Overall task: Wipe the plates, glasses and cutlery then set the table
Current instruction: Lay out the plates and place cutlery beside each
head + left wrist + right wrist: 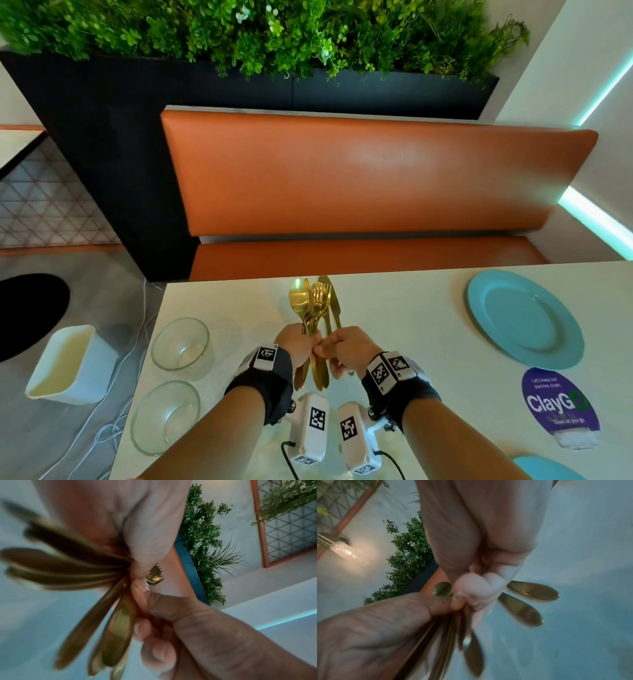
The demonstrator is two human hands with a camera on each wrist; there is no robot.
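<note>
1. Fingers of the left hand curl tight round a bundle of gold cutlery, gripping it at mid-length so that the spoon bowls, fork tines and knife blades stand up and the handles hang below the fist.
2. Beside it, the right hand pinches handles at the same bundle, thumb against curled fingers; in the right wrist view two handle ends fan out past those fingers. It looks like an effort to draw pieces out of the bunch, probably to sort or lay them.
3. Held just above the white table, the bundle sits near the table's middle, so either side is in reach for setting.
4. Left of the bundle, two empty glass bowls stand close to the table's edge, one nearer the person than the other.
5. Right of the bundle and well apart, a blue plate lies flat; a second blue rim shows at the near right corner.
6. Near that plate a purple sticker lies on the table.
7. No wiping cloth is in view, so I cannot tell whether wiping is done; laying cutlery seems the step in hand.
8. Loose, smooth handles may slip as pieces are pulled free.
</note>
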